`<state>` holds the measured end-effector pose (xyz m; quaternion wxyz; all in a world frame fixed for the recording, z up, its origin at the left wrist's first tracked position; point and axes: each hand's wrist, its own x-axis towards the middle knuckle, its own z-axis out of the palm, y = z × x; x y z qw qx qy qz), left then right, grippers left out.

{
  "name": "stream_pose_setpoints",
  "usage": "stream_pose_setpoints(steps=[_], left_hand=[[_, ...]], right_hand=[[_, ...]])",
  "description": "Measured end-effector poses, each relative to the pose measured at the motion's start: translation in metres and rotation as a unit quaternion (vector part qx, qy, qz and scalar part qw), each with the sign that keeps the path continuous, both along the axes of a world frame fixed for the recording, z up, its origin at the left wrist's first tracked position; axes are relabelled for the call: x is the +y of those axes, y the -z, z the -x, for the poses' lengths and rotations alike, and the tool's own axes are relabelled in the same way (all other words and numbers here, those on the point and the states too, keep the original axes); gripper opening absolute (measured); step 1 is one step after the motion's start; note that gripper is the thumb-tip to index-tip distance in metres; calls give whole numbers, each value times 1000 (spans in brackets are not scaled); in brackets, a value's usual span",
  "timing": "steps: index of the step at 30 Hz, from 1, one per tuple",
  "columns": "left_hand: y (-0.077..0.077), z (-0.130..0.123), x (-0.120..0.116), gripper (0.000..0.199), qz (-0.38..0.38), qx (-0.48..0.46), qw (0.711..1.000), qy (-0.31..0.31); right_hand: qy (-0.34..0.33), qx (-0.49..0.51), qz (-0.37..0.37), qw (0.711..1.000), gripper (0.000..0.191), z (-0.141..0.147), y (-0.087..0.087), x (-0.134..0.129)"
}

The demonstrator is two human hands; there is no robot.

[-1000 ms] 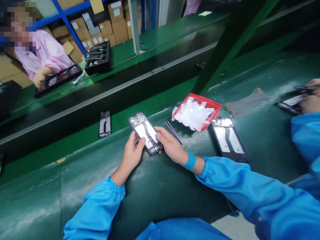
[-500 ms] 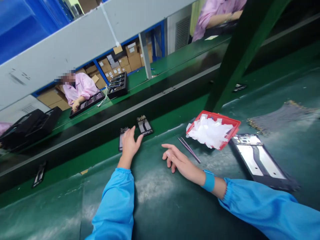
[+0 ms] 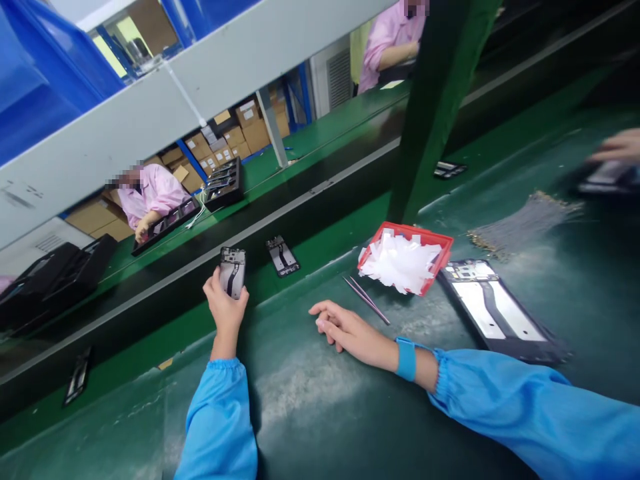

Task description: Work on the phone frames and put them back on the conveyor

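Observation:
My left hand [image 3: 226, 308] grips a phone frame [image 3: 233, 272] by its sides, thumb on the right edge, its circuit end pointing away from me. To its right, a second phone frame [image 3: 283, 256] lies on the green belt. My right hand [image 3: 345, 329] hovers or rests over the green mat, fingers loosely curled but apart, holding nothing. Beside it lie tweezers [image 3: 367, 300]. Farther right, a red tray [image 3: 429, 285] holds a heap of white slips [image 3: 400, 261]. A larger-looking phone frame [image 3: 493, 308] lies near my right forearm.
Grey flex strips [image 3: 525, 223] are piled at the right. Another person's hand [image 3: 620, 145] touches a device at the right edge. More frames lie on the belt at left [image 3: 78, 377] and beyond the green post [image 3: 430, 113]. Two people in pink work across the line.
My left hand has closed on the left phone frame and lifted it from the belt. The view has shifted slightly. Another person's hand with a device has appeared at the right edge.

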<state>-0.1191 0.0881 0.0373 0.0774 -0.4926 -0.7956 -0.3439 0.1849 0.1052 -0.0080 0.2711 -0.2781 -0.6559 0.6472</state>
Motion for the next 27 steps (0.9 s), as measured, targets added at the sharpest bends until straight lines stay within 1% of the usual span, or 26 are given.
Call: stream_pose_setpoints(steps=[1,2,3,4,5,6,7,8,9,11,12,13,14,15,16,18,19,20,21,23,25,27], left_hand=[[-2,-12,-6,99,-18,-42,999,16],[-1,-28,-12,103,-24,-102,993,45],[2,-46,-19,104,-21,-172,981,83],[7,-66,-25,100,-11,-246,960,134],[13,-86,-32,93,-3,-319,930,184],[19,-104,-39,87,6,-376,901,215],[24,-119,-45,81,14,-415,881,227],[28,-129,-51,75,11,-441,871,216],[31,-134,-54,70,5,-455,870,192],[33,-130,-54,64,18,-496,853,164],[34,-123,-51,62,-5,-521,841,141],[35,-116,-46,62,-12,-548,826,133],[35,-109,-42,64,-5,-559,819,127],[35,-104,-39,65,4,-556,822,123],[35,-100,-37,65,20,-540,833,124],[36,-100,-37,62,48,-485,864,129],[37,-103,-39,60,58,-459,876,135],[38,-106,-41,59,64,-443,882,143],[39,-110,-42,58,65,-437,884,151],[42,-116,-45,56,57,-447,878,161],[42,-119,-45,58,57,-480,860,165],[39,-119,-44,65,92,-523,830,168]], right_hand=[[1,5,-2,1000,36,0,0,0],[2,10,-6,1000,35,1,1,-1],[4,16,-12,1000,35,1,1,-1],[8,23,-22,999,35,1,1,-1],[12,28,-37,999,35,1,1,-1],[15,27,-56,998,33,1,0,-1],[19,20,-77,997,30,2,-2,-1],[24,6,-99,995,24,2,-3,0],[28,-15,-117,993,17,3,-4,1],[30,-50,-144,988,12,4,-4,7],[27,-64,-154,986,13,5,-3,10],[13,-78,-166,983,13,5,-3,13],[-5,-94,-182,979,13,4,-3,14],[-17,-109,-201,973,14,4,-3,15],[-16,-123,-223,967,20,3,-4,14],[30,-139,-278,950,44,1,-7,11],[61,-136,-307,940,57,0,-9,8],[81,-130,-340,928,64,-2,-10,6],[87,-123,-377,914,64,-3,-11,5],[81,-117,-446,884,47,-5,-10,3],[82,-120,-490,860,30,-5,-6,4],[77,-122,-517,844,23,-4,-1,6]])
